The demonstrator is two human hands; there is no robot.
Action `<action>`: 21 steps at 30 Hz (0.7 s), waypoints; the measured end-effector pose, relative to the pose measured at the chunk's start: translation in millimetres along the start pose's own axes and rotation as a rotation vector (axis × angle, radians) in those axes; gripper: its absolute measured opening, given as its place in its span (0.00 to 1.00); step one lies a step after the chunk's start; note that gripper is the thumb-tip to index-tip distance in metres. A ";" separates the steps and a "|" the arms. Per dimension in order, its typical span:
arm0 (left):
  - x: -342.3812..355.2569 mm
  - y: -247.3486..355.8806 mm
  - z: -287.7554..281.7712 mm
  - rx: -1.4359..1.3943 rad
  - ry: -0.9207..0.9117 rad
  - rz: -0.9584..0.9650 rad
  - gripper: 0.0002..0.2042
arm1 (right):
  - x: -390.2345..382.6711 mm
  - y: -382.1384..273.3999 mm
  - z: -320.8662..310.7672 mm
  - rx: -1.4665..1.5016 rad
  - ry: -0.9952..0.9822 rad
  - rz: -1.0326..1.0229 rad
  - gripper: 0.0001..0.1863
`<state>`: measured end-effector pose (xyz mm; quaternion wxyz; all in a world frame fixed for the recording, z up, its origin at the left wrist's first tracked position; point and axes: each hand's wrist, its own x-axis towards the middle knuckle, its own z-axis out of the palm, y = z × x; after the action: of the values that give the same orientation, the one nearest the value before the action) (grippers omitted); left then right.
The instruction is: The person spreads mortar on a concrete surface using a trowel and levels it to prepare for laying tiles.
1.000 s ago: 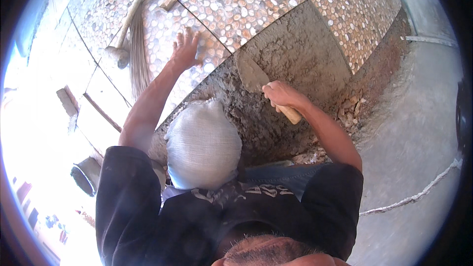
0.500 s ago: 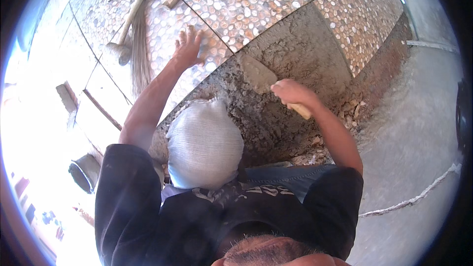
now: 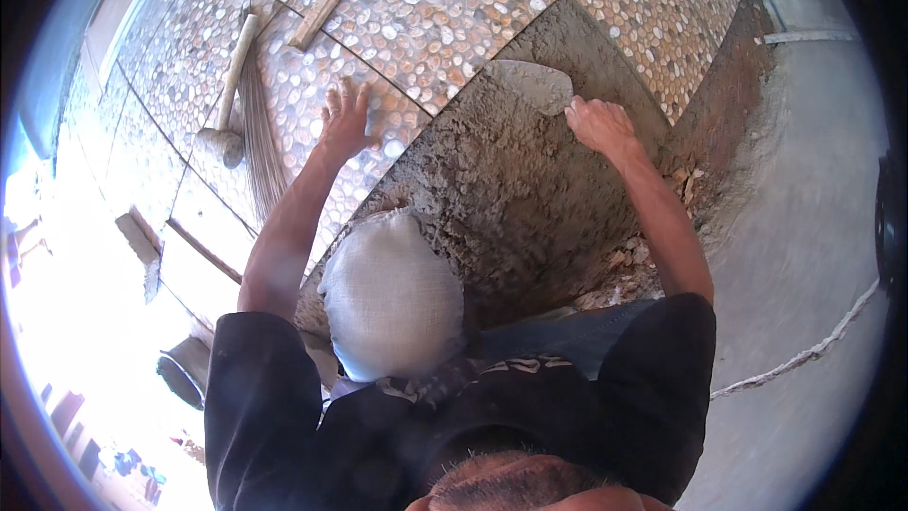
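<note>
My right hand (image 3: 602, 125) is wrapped round the handle of a trowel, which the fingers now hide. The trowel's blade (image 3: 536, 85) lies against the wet grey mortar (image 3: 501, 170), near the edge of the laid floor. With fingers spread, my left hand (image 3: 342, 123) rests flat on a pebble-patterned tile (image 3: 388, 118), to the left of the mortar bed. A rounded, pale cloth-covered shape (image 3: 392, 293), apparently my covered knee, stands between my arms at the mortar's near left side.
A mallet (image 3: 222, 145) and a bundle of broom bristles (image 3: 257, 132) lie left of my left hand. Beyond it is a wooden strip (image 3: 331, 0). A bucket (image 3: 186, 371) lies tipped near my left elbow. Broken rubble (image 3: 629, 255) borders the mortar; a rope (image 3: 804, 358) crosses the grey floor at right.
My right hand has moved the trowel farther away and to the right across the mortar. My left hand stays flat on the tile. The whole view has shifted slightly.
</note>
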<state>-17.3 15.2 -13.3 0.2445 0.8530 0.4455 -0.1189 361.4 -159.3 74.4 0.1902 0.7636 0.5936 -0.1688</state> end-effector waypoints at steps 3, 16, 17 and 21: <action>-1.7 -4.7 1.6 0.006 0.010 -0.006 0.55 | -17.1 -12.5 -2.2 -0.008 -0.146 -0.118 0.21; 4.2 -3.6 4.6 0.021 0.006 0.022 0.56 | 49.1 76.9 -15.8 0.121 -0.033 0.183 0.21; 2.5 -6.3 3.7 0.017 0.008 0.018 0.56 | 38.4 58.4 -15.5 0.137 -0.039 0.143 0.21; -2.4 -2.6 -0.4 0.012 0.004 0.002 0.56 | -1.8 4.3 -17.0 0.081 -0.131 0.039 0.21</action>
<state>-20.9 15.0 -12.8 0.2386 0.8552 0.4443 -0.1197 365.7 -153.5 90.4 0.2007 0.7694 0.5575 -0.2386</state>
